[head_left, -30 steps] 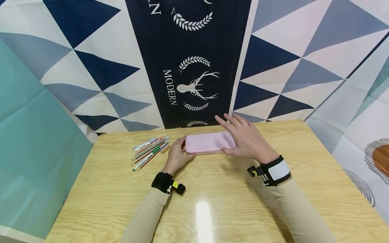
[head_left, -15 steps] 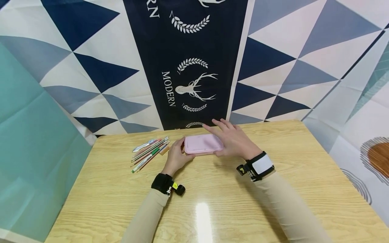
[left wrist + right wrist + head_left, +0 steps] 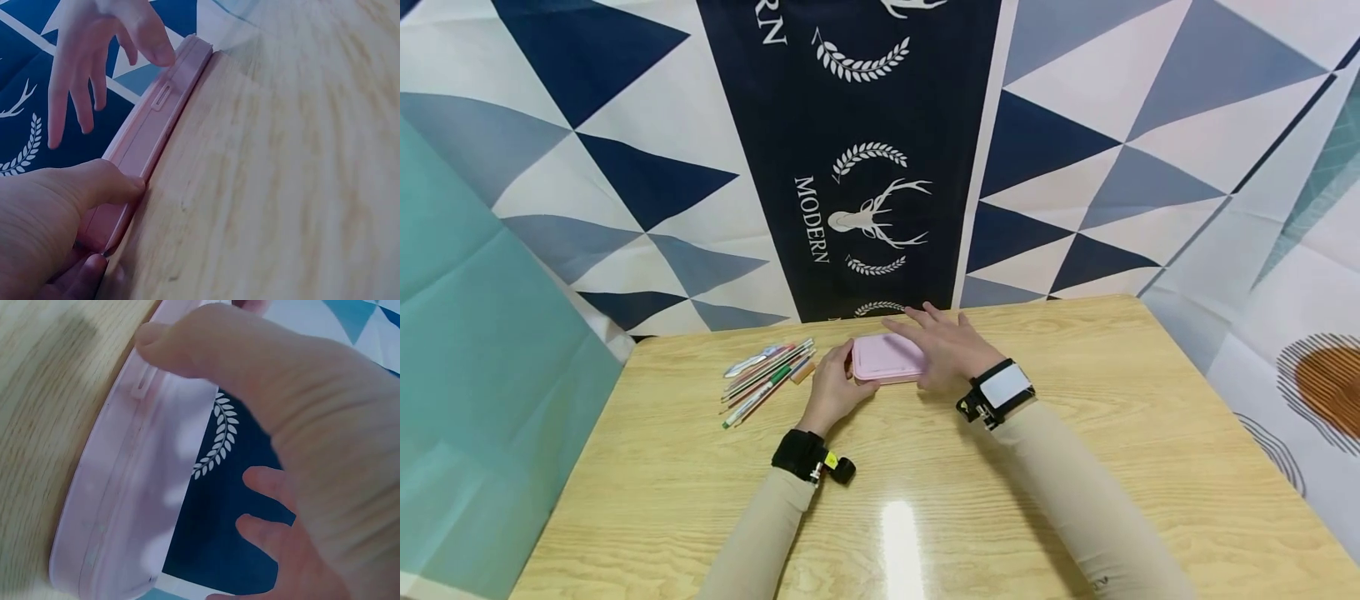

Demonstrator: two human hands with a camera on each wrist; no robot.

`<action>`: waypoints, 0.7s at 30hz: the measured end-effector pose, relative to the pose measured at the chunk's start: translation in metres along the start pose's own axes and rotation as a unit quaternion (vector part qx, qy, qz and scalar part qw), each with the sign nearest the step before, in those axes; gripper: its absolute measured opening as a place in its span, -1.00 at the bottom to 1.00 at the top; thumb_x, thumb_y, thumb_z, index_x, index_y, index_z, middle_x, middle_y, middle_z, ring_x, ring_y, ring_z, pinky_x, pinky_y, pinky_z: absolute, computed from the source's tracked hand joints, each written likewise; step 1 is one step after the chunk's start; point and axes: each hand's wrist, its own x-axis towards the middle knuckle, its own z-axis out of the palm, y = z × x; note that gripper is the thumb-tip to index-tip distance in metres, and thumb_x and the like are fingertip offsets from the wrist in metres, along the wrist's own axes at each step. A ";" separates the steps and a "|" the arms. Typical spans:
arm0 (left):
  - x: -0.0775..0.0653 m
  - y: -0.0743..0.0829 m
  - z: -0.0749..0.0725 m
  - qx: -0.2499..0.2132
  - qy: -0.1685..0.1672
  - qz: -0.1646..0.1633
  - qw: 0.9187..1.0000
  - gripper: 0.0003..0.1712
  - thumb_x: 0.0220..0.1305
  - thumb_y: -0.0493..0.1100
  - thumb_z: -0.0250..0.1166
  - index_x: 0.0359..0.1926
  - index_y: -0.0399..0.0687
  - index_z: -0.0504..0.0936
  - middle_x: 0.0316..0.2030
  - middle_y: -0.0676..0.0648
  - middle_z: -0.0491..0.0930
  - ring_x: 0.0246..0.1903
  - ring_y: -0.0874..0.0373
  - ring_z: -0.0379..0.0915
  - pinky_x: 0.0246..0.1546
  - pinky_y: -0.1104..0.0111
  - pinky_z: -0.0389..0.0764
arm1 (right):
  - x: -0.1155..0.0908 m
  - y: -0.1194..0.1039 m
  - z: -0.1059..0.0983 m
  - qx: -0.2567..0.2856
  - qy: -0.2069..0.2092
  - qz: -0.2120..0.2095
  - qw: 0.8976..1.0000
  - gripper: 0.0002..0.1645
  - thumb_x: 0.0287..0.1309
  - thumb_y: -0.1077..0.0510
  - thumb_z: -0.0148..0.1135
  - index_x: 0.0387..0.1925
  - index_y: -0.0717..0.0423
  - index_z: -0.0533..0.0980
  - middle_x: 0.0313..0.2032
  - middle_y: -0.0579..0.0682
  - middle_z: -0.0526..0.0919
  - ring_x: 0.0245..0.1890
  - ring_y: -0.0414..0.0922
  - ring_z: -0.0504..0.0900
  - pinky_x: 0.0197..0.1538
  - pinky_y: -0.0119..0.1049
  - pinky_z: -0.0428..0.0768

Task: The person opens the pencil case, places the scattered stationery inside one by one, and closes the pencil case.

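Observation:
A pink pencil case [image 3: 887, 357] with its lid down lies lengthwise near the table's back edge. My left hand [image 3: 831, 390] grips its left end, the thumb on the front side and the fingers round the end, as the left wrist view shows. Over the right part of the case is my right hand [image 3: 951, 346], fingers spread and straight, hiding that end in the head view. Its thumb [image 3: 181, 347] lies over the front edge by a small latch [image 3: 145, 381]; whether it touches I cannot tell.
Left of the case lies a loose heap of pencils and pens [image 3: 767, 379], with a small tan block [image 3: 802, 372] beside it. A patterned cloth [image 3: 865, 208] hangs behind the wooden table [image 3: 1037, 350]. A teal panel [image 3: 482, 375] stands at the left.
My right hand has moved left along the case, from its right end towards its middle. The left hand keeps its grip and the case stays in place.

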 end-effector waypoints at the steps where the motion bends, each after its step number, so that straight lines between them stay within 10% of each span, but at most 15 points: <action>1: 0.000 0.000 0.001 0.002 0.000 -0.002 1.000 0.06 0.01 -0.01 0.56 0.45 -0.28 0.27 0.33 -0.29 0.44 0.27 -0.12 0.38 0.23 0.02 0.53 | 0.001 -0.001 0.001 0.002 -0.006 0.003 1.000 0.36 -0.26 -0.02 0.56 0.55 -0.51 -0.02 0.60 0.03 0.00 0.57 0.21 -0.14 0.38 0.55 0.01; 21: 0.002 0.000 0.004 0.009 0.007 -0.012 1.000 0.05 0.01 -0.02 0.55 0.45 -0.28 0.27 0.34 -0.29 0.43 0.28 -0.14 0.36 0.28 -0.01 0.47 | 0.020 -0.005 0.013 -0.031 -0.056 0.020 0.998 0.24 -0.12 0.24 0.47 0.56 -0.33 0.07 0.50 0.19 0.25 0.41 0.43 0.19 0.23 0.51 0.33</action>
